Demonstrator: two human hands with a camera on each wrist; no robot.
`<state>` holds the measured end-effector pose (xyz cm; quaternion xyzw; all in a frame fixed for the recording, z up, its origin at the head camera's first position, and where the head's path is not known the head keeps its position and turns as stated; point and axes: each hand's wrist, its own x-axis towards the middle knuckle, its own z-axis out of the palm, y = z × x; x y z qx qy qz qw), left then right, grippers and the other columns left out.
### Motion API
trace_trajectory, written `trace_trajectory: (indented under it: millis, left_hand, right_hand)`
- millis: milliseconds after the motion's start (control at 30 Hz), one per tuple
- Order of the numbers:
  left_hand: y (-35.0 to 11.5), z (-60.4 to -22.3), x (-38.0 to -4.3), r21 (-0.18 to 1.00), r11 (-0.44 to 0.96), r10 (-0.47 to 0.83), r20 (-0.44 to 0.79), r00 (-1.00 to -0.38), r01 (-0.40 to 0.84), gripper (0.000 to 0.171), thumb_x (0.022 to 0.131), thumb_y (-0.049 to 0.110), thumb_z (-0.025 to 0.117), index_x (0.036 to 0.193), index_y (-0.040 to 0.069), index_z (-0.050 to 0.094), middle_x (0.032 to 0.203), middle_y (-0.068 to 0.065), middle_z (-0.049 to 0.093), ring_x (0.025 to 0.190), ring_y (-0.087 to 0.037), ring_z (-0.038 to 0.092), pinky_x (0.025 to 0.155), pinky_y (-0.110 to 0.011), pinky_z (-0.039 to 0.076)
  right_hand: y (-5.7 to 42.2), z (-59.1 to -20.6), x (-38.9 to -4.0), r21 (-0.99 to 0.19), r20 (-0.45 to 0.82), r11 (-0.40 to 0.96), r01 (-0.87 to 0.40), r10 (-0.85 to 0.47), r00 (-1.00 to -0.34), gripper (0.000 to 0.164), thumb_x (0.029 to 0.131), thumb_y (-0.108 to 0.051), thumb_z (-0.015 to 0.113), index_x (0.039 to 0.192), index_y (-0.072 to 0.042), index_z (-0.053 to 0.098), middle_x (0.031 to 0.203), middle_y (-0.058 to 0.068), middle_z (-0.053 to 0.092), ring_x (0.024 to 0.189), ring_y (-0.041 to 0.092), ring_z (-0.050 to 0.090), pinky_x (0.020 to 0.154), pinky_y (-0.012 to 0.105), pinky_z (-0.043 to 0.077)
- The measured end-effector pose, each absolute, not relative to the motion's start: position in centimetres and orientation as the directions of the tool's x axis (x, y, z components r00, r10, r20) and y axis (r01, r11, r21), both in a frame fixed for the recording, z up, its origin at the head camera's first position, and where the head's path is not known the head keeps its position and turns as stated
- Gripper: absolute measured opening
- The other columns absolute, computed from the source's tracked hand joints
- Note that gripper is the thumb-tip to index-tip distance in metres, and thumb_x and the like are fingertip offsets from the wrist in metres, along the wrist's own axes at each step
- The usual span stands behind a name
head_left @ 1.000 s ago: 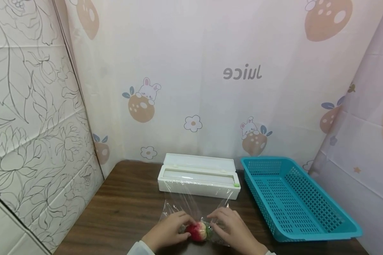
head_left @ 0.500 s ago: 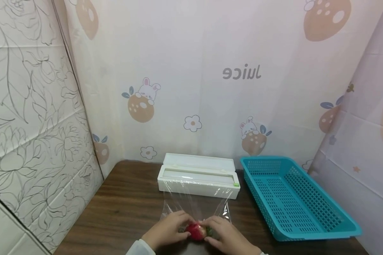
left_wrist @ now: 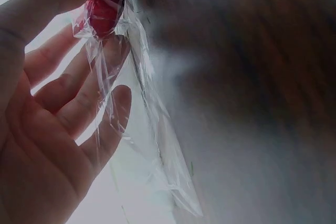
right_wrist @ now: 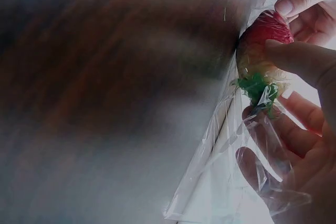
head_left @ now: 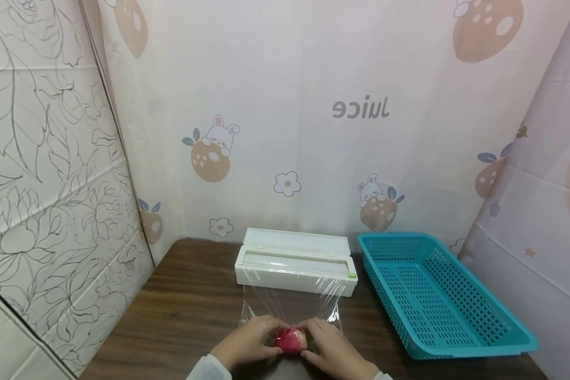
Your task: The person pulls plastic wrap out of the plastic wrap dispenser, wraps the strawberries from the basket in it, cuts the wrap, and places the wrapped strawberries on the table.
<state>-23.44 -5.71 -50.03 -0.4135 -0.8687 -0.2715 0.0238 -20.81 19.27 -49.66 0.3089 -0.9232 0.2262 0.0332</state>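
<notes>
A strawberry [head_left: 291, 341], red with a pale end and green leaves [right_wrist: 257, 88], lies at the table's front in clear cling film [head_left: 285, 306]. At its red tip my left hand [head_left: 253, 340] holds it between thumb and fingers. My right hand [head_left: 331, 345] grips the pale, leafy end, its thumb lying over the fruit in the right wrist view. Loose film [left_wrist: 152, 108] hangs past the fruit over the left fingers. From the fruit the film stretches back to a white film dispenser box [head_left: 294, 282] with its lid raised.
A blue-green plastic basket [head_left: 408, 309] stands on the right side of the dark wooden table [head_left: 185, 306]. Behind the table hangs a printed curtain [head_left: 285, 132], and another with line-drawn flowers [head_left: 52, 184] closes off the left.
My right hand has moved left onto the strawberry's leafy end and now holds it. The left hand has stayed nearly in place. The film's right side has drawn into tighter folds.
</notes>
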Motion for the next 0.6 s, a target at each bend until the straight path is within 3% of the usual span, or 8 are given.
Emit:
trace_trajectory:
  millis: [300, 600]
  left_hand:
    - [-5.6, -50.3, -23.8, 0.547, 0.518, 0.685, 0.195, -0.702, 0.657, 0.044, 0.085, 0.02, 0.081, 0.125, 0.013, 0.064, 0.116, 0.005, 0.067, 0.101, -0.003, 0.061, 0.084, -0.023, 0.053]
    - [-5.8, -50.2, -24.2, 0.578, 0.508, 0.678, 0.189, -0.71, 0.639, 0.035, 0.091, 0.019, 0.076, 0.123, 0.011, 0.066, 0.111, 0.005, 0.07, 0.094, -0.003, 0.063, 0.08, -0.023, 0.054]
  right_hand:
    - [19.2, -49.9, -21.2, -0.428, 0.157, 0.722, -0.544, -0.533, -0.831, 0.043, 0.09, -0.034, 0.074, 0.127, -0.017, 0.059, 0.12, -0.005, 0.062, 0.111, 0.016, 0.059, 0.093, 0.045, 0.052]
    - [19.2, -49.8, -21.9, -0.535, 0.078, 0.705, -0.466, -0.508, -0.858, 0.035, 0.093, -0.039, 0.071, 0.119, -0.018, 0.06, 0.111, -0.006, 0.064, 0.101, 0.008, 0.06, 0.084, 0.034, 0.055]
